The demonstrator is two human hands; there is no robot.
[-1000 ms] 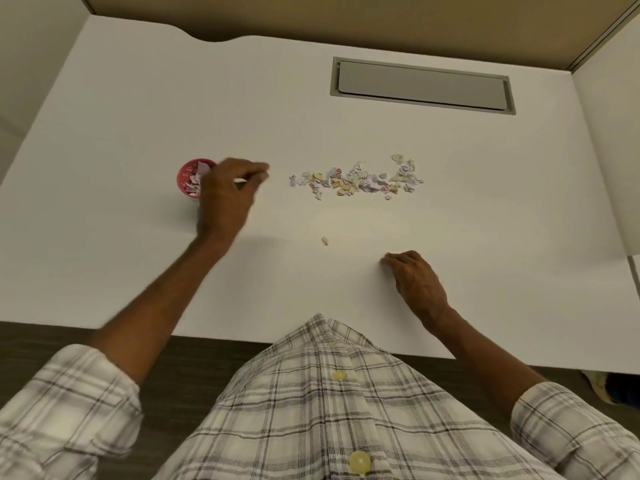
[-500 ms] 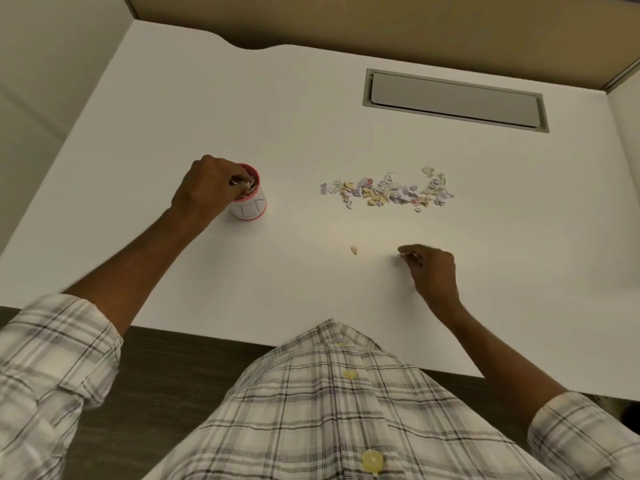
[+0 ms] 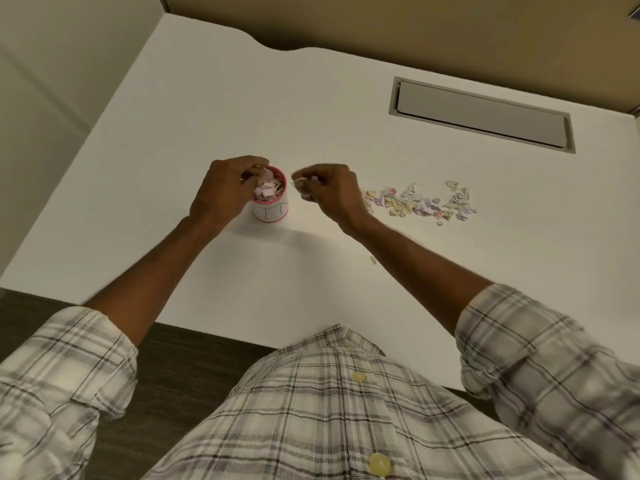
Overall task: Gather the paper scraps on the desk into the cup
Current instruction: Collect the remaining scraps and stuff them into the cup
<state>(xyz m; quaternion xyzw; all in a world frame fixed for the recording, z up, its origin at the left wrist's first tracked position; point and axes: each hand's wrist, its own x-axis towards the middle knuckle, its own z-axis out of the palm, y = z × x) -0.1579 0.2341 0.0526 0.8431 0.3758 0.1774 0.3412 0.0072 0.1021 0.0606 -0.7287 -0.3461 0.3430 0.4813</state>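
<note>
Head view: a small white cup [image 3: 270,205] with a pink rim stands on the white table [image 3: 173,140], heaped with paper scraps. The left hand [image 3: 221,192] curls over its left rim, fingers pinched at the scraps inside. The right hand [image 3: 332,192], just right of the cup, pinches a pale scrap [image 3: 300,183]. A loose scrap pile [image 3: 420,202] lies further right, one stray scrap [image 3: 373,260] nearer the table's front edge.

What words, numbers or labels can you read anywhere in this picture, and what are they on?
No text can be read here.
Cup: grey outline marks on its white wall, too blurred to tell whether they are letters.
Paper scraps: red and dark marks on some, too small to read.
Desk, grey hatch and shirt: no writing visible.
</note>
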